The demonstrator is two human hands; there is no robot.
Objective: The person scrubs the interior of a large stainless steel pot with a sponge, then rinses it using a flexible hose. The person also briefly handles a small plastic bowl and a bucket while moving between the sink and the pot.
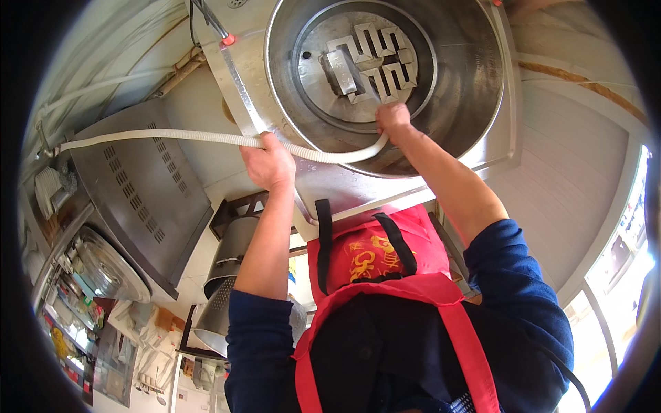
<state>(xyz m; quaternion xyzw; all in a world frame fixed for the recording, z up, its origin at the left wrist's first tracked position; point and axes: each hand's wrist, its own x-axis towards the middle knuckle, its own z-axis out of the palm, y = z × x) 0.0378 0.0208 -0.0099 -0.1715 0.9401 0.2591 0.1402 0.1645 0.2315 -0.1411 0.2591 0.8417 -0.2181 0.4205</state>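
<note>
A white corrugated hose (196, 135) runs from a metal tap (47, 149) at the far left to the large round steel vat (465, 88) before me. My left hand (268, 162) is closed around its middle, beside the vat's rim. Over the vat's near inner wall, my right hand (393, 121) grips the hose close to its end, pointing it at the bottom. The hose's tip is mostly hidden by my fingers, and a blurred pale streak shows just beyond them. A flat, winding metal heating element (388, 72) and a box-shaped metal cover (341, 72) sit on the vat's floor.
The vat is set in a wet steel countertop (330, 188). A thin metal spout (214, 23) with a red tip stands at its upper left. Left of me are a slotted steel cabinet (142, 180), a glass lid (111, 263) and a tall metal pot (232, 248).
</note>
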